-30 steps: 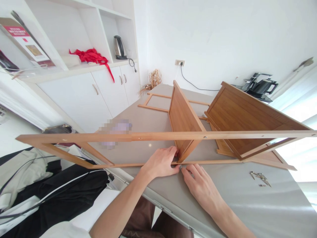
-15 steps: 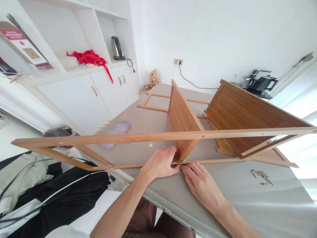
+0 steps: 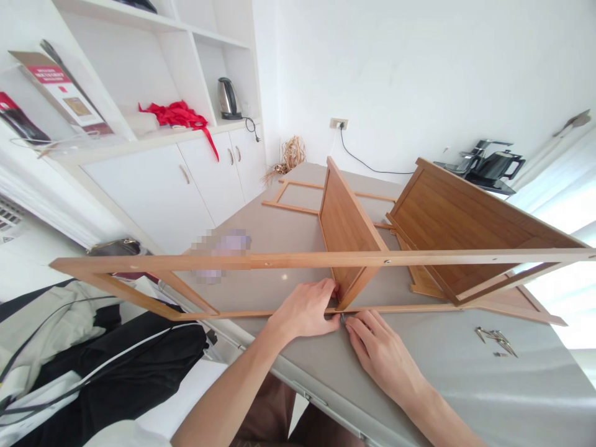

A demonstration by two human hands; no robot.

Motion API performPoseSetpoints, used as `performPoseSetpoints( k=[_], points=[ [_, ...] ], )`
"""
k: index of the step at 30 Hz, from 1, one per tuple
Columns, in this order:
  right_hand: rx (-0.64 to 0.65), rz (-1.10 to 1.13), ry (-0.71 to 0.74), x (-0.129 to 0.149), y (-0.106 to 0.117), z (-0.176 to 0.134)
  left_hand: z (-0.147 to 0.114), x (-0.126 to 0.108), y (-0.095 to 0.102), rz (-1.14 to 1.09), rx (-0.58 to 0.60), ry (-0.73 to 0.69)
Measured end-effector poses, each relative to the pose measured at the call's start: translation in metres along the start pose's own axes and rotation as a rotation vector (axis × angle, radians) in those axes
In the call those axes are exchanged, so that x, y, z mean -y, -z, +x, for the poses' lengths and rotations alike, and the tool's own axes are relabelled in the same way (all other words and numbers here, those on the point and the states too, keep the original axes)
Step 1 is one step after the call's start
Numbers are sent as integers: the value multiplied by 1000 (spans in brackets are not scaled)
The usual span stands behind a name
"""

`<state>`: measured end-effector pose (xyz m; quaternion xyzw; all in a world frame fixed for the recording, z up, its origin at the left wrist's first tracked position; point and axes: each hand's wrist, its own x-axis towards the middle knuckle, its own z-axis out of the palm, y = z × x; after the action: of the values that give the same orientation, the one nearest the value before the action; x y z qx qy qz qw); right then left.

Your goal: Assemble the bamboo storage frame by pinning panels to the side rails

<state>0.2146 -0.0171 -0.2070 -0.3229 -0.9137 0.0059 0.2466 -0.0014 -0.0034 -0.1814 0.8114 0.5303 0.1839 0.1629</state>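
A wooden side frame [image 3: 223, 262] stands on its long edge across the grey table, with a wooden shelf panel [image 3: 349, 217] meeting it at right angles. My left hand [image 3: 305, 308] is closed around the frame's lower rail where the panel's bottom corner meets it, its fingertips partly hidden behind the wood. Just right of it, my right hand [image 3: 384, 347] pinches a small metal screw [image 3: 343, 318] at the outer face of that rail. The screw's tip is hidden. A second wooden panel [image 3: 470, 223] leans farther right, attached to the same frame.
Several loose screws [image 3: 500, 340] lie on the grey table [image 3: 447, 360] to the right. Behind the panels a second wooden frame [image 3: 298, 208] lies flat. An electric kettle [image 3: 498, 171] stands at the back right. Dark clothes and cables [image 3: 139, 354] are at the lower left.
The camera view has shifted slightly, so everything sits a little lower and more to the right. Both hands keep their places at the rail joint.
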Motion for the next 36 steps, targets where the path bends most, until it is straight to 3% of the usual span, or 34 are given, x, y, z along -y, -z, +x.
performPoseSetpoints(
  k=[7,36],
  points=[
    [27,-112,74,1,-2,-3,0,3,-4,-13,-23,-21],
    [21,-27,71,-3,3,0,-1,1,-2,17,-19,-22]
  ],
)
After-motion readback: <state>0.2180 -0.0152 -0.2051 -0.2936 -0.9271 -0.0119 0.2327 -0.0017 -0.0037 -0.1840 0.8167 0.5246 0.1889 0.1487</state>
